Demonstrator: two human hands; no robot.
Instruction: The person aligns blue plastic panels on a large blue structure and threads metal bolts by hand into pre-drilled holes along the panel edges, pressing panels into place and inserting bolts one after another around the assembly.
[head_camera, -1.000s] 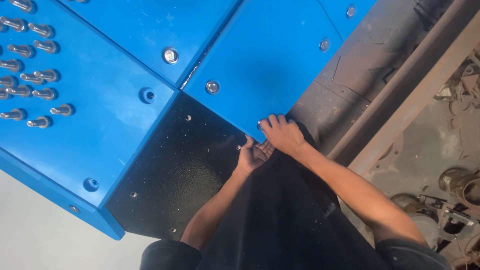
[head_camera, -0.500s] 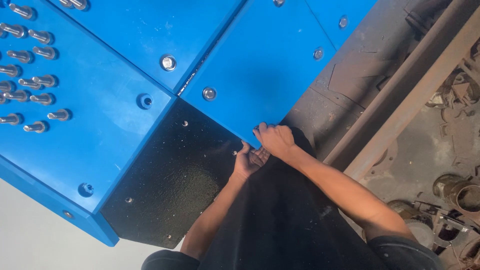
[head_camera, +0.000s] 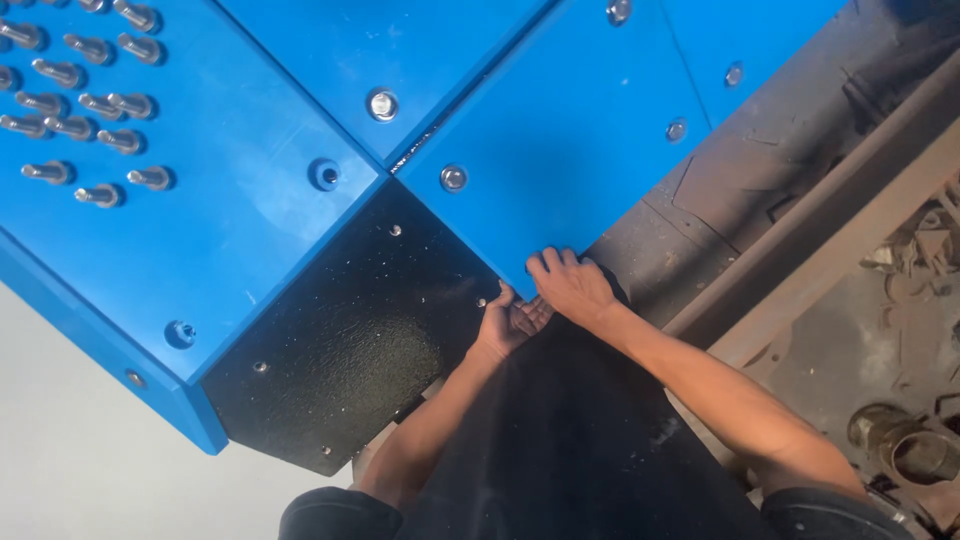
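A blue panel (head_camera: 560, 130) lies with its pointed corner toward me, over a black textured plate (head_camera: 350, 340). My right hand (head_camera: 572, 286) rests palm down on that corner, fingers curled on the blue edge. My left hand (head_camera: 508, 322) is palm up just beside and below it, at the seam between the blue corner and the black plate. Its fingertips are hidden under my right hand. A dark sheet (head_camera: 580, 450) runs from the hands down between my forearms.
A second blue panel (head_camera: 230, 200) at the left carries several upright bolts (head_camera: 80, 110) and countersunk screw heads (head_camera: 383, 104). A rusty steel beam (head_camera: 830, 230) runs diagonally at the right, with rusty parts and a can (head_camera: 900, 440) beyond it. Pale floor (head_camera: 80, 450) shows lower left.
Both hands stay at the blue panel's corner. The view has shifted slightly, and my left hand's palm shows a little more.
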